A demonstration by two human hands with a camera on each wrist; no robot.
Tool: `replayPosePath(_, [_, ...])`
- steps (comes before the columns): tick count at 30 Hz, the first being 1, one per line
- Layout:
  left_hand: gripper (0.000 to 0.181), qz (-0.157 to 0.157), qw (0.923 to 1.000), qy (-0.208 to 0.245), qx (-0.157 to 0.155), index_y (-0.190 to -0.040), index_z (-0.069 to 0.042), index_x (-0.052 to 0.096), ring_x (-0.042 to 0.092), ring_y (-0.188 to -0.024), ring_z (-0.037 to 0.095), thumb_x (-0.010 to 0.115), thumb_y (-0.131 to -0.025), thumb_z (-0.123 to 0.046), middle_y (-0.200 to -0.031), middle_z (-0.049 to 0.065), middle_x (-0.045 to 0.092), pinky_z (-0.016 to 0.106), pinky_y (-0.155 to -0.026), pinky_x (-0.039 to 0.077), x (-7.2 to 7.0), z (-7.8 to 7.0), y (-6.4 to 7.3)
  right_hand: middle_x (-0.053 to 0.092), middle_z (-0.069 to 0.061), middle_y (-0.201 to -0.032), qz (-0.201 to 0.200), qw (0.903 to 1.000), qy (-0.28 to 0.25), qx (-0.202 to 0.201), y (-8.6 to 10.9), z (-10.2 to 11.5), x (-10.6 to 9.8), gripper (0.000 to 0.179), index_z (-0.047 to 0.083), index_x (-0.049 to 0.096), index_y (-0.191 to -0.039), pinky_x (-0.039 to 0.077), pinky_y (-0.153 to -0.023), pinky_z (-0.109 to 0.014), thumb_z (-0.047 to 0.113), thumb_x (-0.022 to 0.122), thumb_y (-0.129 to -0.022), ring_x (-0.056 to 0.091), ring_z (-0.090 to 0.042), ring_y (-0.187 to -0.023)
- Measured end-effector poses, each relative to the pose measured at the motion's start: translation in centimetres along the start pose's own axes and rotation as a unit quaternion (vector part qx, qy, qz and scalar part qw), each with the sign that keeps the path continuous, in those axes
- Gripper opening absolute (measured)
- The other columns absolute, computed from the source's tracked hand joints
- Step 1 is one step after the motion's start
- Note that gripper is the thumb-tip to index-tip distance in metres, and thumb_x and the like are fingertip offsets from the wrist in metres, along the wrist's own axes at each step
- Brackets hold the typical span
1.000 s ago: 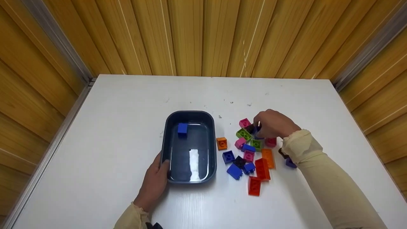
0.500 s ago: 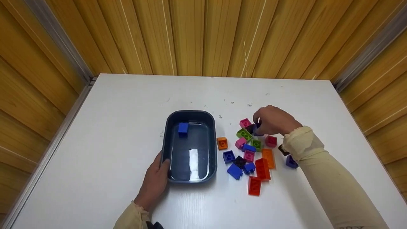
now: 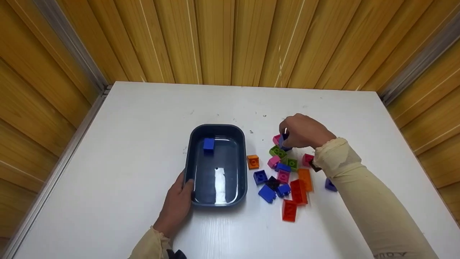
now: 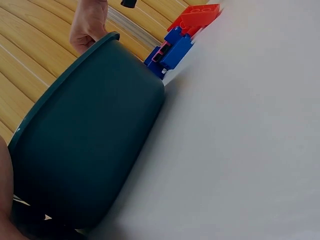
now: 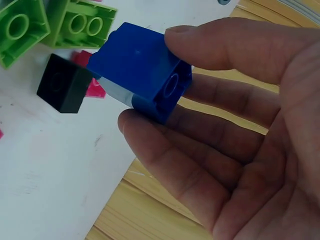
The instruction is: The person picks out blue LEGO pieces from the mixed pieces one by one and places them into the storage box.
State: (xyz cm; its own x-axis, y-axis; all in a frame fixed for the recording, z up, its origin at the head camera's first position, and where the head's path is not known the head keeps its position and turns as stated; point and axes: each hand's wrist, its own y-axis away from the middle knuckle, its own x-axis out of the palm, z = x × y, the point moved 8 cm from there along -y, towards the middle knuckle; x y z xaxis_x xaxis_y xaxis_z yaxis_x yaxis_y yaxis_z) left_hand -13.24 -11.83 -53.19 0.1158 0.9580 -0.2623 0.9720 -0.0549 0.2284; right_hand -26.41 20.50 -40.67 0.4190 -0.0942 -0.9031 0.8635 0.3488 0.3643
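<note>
My left hand (image 3: 176,203) grips the near-left rim of a dark blue rectangular tray (image 3: 196,176), thumb over the edge; the tray's outer wall (image 4: 95,120) fills much of the left wrist view. Inside the tray lies one blue building brick (image 3: 208,144). At the far end of the scattered bricks, my right hand (image 3: 307,131) pinches a blue brick (image 5: 135,57) between thumb and fingers. That brick is held above the table. Below it in the right wrist view are a black brick (image 5: 65,82), green bricks (image 5: 82,25) and a partly covered pink brick (image 5: 95,89).
Several loose bricks lie right of the tray, including an orange brick (image 3: 253,162), a red brick (image 3: 289,210) and a long orange brick (image 3: 304,180). A purple-blue brick (image 3: 330,185) lies beside the right sleeve. Wood-patterned panels (image 3: 230,43) border the white table (image 3: 143,126).
My right hand has moved slightly left and away from me, raising the blue brick from among the others. My left hand keeps its grip on the tray.
</note>
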Motion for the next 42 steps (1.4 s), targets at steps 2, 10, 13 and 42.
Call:
replayPosePath(2, [0.056,0.002,1.0,0.005,0.003,-0.164,-0.01,0.028,0.029,-0.151,0.032,0.04,-0.112,-0.027,-0.162,0.017,0.037,0.053,-0.12,0.026,0.1,0.0,0.0,0.074,-0.013,-0.099,0.004,1.0,-0.002,0.0,-0.1,0.2,-0.1,0.029,0.002,0.078,-0.111,0.059,-0.083,-0.05,0.014,0.082,-0.086,0.069,-0.028,-0.087])
replayPosePath(10, [0.056,0.001,0.9999,0.011,0.008,-0.164,-0.009,0.028,0.031,-0.15,0.031,0.041,-0.112,-0.027,-0.162,0.018,0.037,0.053,-0.12,0.027,0.1,-0.1,0.0,0.073,-0.018,-0.108,0.01,0.9999,-0.001,0.0,-0.7,1.8,-0.8,0.035,0.002,0.075,-0.119,0.061,-0.08,-0.048,0.017,0.081,-0.088,0.071,-0.029,-0.085])
replayPosePath(13, [0.056,-0.001,0.9999,0.008,0.008,-0.164,-0.009,0.028,0.031,-0.15,0.031,0.041,-0.112,-0.027,-0.162,0.018,0.038,0.053,-0.12,0.027,0.1,-0.2,0.0,0.072,-0.019,-0.11,0.009,0.9999,0.005,-0.005,-1.0,2.9,-1.2,0.037,0.002,0.075,-0.121,0.061,-0.08,-0.048,0.018,0.081,-0.088,0.071,-0.03,-0.087])
replayPosePath(42, [0.057,-0.001,1.0,0.006,-0.003,-0.164,-0.011,0.029,0.03,-0.151,0.03,0.041,-0.112,-0.029,-0.162,0.015,0.038,0.053,-0.121,0.025,0.8,-0.4,0.3,0.076,-0.012,-0.098,-0.049,0.993,0.022,-0.105,-3.1,11.2,-2.8,0.028,0.004,0.079,-0.113,0.06,-0.075,-0.04,0.018,0.078,-0.088,0.068,-0.024,-0.081])
